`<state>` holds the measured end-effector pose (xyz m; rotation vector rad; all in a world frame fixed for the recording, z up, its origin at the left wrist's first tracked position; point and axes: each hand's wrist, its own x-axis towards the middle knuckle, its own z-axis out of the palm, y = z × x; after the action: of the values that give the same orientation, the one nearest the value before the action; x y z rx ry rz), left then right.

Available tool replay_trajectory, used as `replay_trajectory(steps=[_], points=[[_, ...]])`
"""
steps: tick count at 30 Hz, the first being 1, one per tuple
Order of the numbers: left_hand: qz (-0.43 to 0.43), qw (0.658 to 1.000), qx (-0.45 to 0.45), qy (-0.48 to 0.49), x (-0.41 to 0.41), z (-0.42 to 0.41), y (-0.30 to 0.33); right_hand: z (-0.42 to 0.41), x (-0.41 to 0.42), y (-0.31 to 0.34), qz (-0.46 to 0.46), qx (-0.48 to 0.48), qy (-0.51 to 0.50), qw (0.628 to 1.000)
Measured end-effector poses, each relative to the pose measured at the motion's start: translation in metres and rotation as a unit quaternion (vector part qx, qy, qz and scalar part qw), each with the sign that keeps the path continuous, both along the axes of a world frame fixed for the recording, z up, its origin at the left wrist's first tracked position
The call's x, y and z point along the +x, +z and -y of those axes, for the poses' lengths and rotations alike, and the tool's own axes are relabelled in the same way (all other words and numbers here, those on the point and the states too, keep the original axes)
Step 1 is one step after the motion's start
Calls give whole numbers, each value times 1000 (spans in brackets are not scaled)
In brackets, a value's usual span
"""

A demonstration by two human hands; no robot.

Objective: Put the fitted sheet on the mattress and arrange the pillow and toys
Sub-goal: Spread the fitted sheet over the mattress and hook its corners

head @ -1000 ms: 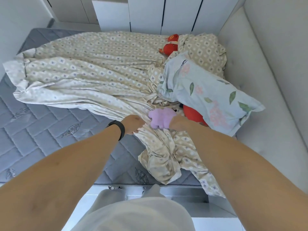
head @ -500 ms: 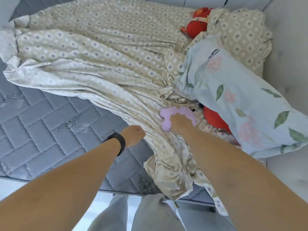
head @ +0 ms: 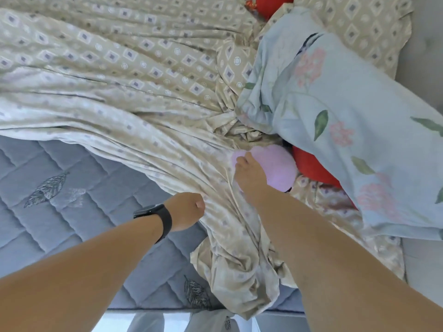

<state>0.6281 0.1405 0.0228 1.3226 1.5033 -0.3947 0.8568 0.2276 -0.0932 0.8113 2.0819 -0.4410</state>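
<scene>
A beige diamond-patterned fitted sheet (head: 134, 75) lies bunched across the grey quilted mattress (head: 60, 188), leaving its near left part bare. My left hand (head: 185, 210), with a black watch on the wrist, is curled into a fist gripping a fold of the sheet at its edge. My right hand (head: 250, 178) grips a soft lilac plush toy (head: 275, 166) that lies on the sheet. A pale blue floral pillow (head: 347, 116) rests at the right, partly covering a red plush toy (head: 309, 164). Another red toy (head: 271, 3) peeks out at the top.
A pale upholstered bed side (head: 426, 56) runs along the right. The mattress's near edge (head: 148, 310) is just in front of my grey-trousered legs (head: 148, 323). A loose bundle of sheet (head: 239, 279) hangs over that edge.
The view has come closer and lower over the bed. My right hand has pushed further onto the lilac toy. My left hand stays clenched at the sheet's fold.
</scene>
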Motion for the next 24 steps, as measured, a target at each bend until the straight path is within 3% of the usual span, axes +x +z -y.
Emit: replay_trajectory(steps=[3,8,10,15,19,21,24], points=[[-10,999,2,-43,6,-7,10,-34,38,66,107,219,44,969],[-18,997,41,-64,25,-38,37,-94,120,133,116,399,-10,910],[-18,995,60,-77,40,-50,47,-100,151,160,139,405,-111,897],[-13,984,72,-162,72,-54,52,-84,183,160,44,469,-240,849],[-35,975,65,-209,82,-51,44,-68,172,143,-3,450,-313,837],[-37,975,65,-211,83,-48,42,-61,157,133,-40,417,-324,849],[-51,972,51,-223,87,-40,37,-48,143,108,-82,338,-267,899]])
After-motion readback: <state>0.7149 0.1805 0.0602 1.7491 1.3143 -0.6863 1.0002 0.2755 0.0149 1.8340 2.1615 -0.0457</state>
